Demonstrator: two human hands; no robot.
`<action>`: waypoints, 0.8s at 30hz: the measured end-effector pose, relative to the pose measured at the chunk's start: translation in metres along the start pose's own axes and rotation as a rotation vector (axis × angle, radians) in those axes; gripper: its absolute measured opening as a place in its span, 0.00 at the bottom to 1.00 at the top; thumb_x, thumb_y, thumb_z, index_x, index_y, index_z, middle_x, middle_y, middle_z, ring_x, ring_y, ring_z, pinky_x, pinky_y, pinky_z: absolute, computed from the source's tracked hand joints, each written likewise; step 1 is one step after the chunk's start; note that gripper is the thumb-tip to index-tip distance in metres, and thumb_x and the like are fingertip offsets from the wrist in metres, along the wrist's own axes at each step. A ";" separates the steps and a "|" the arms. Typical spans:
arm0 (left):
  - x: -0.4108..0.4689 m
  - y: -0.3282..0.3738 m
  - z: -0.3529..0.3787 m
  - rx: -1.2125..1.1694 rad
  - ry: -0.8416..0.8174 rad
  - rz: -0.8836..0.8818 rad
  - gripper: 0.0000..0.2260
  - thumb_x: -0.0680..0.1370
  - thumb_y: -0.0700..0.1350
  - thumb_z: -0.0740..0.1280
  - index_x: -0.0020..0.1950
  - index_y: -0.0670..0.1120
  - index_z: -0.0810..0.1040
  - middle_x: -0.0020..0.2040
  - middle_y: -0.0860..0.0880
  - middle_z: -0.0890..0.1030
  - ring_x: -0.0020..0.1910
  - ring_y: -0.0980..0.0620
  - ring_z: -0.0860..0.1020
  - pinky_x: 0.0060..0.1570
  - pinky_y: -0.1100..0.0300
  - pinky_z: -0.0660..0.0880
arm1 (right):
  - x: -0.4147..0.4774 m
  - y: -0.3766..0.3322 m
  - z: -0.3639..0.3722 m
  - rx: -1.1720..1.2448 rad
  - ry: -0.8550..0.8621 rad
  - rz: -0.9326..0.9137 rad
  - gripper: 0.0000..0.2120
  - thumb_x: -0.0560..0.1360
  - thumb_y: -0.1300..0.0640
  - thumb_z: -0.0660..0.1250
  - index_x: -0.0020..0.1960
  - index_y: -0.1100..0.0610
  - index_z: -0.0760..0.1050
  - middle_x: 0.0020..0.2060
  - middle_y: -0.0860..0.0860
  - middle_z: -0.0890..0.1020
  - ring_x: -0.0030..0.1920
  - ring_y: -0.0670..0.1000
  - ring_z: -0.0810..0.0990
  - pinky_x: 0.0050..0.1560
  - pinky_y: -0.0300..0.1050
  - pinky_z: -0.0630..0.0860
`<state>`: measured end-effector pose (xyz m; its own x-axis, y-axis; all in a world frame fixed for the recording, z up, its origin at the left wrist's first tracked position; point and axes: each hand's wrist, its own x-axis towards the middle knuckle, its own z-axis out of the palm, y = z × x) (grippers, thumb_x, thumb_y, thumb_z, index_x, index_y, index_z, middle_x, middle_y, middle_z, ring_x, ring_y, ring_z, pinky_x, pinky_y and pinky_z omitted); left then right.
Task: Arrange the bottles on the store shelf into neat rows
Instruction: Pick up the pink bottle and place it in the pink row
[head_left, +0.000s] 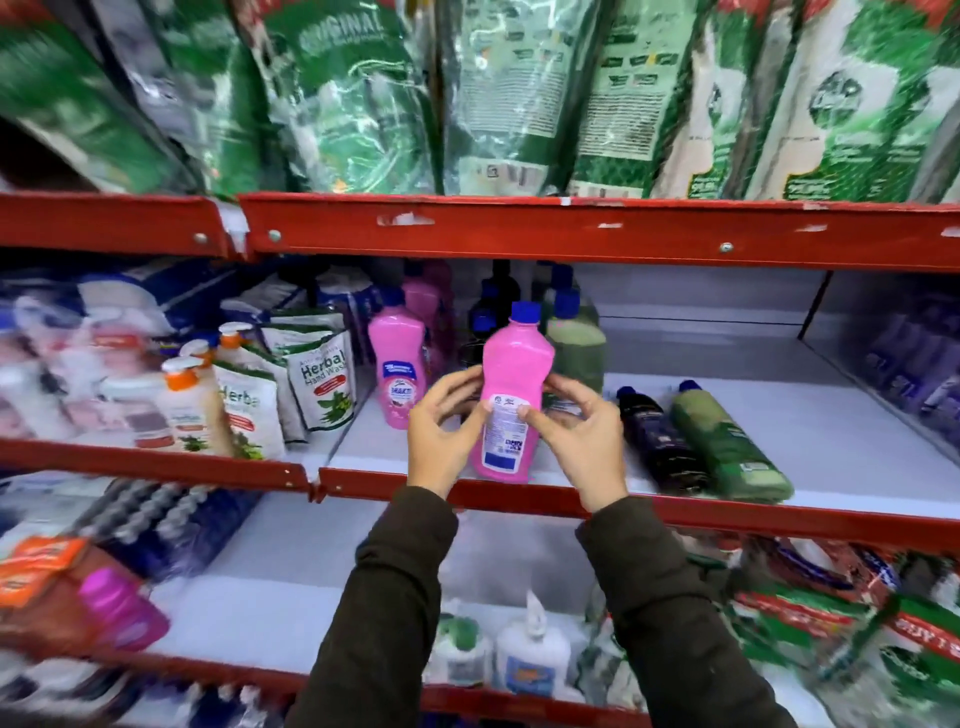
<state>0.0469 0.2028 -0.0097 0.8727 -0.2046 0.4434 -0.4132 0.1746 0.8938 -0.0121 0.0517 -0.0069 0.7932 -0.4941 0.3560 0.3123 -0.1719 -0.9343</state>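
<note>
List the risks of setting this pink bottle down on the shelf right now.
1. The held pink bottle is pinched only by fingertips of the left hand and right hand, so it may slip.
2. It could knock the upright pink bottle or green bottle nearby.
3. The dark bottle and green bottle lying flat could roll.

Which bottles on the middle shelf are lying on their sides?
Two at the right: the dark bottle and the green bottle beside it, blue caps pointing back. The others stand upright or are held.
</note>
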 end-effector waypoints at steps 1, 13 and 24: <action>0.001 -0.001 -0.014 0.012 0.012 -0.001 0.17 0.76 0.36 0.72 0.60 0.51 0.79 0.56 0.51 0.85 0.56 0.60 0.83 0.56 0.63 0.79 | -0.001 0.001 0.015 -0.004 -0.016 -0.004 0.22 0.69 0.65 0.78 0.62 0.59 0.80 0.50 0.43 0.85 0.46 0.39 0.86 0.46 0.32 0.81; 0.023 -0.034 -0.117 -0.010 0.128 -0.076 0.16 0.79 0.36 0.68 0.64 0.49 0.75 0.63 0.46 0.82 0.63 0.52 0.80 0.55 0.65 0.80 | -0.005 0.011 0.141 -0.078 -0.137 -0.010 0.24 0.74 0.65 0.73 0.69 0.59 0.74 0.65 0.56 0.79 0.61 0.50 0.80 0.62 0.39 0.78; 0.048 -0.041 -0.125 -0.004 0.123 -0.150 0.10 0.84 0.41 0.59 0.61 0.52 0.75 0.60 0.48 0.79 0.59 0.49 0.78 0.57 0.56 0.77 | -0.004 0.021 0.155 -0.051 -0.105 0.026 0.18 0.77 0.65 0.70 0.65 0.61 0.72 0.62 0.54 0.81 0.64 0.52 0.80 0.68 0.54 0.77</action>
<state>0.1379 0.3067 -0.0334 0.9497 -0.1095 0.2933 -0.2752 0.1546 0.9489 0.0721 0.1820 -0.0256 0.8517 -0.4076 0.3293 0.2662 -0.2047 -0.9419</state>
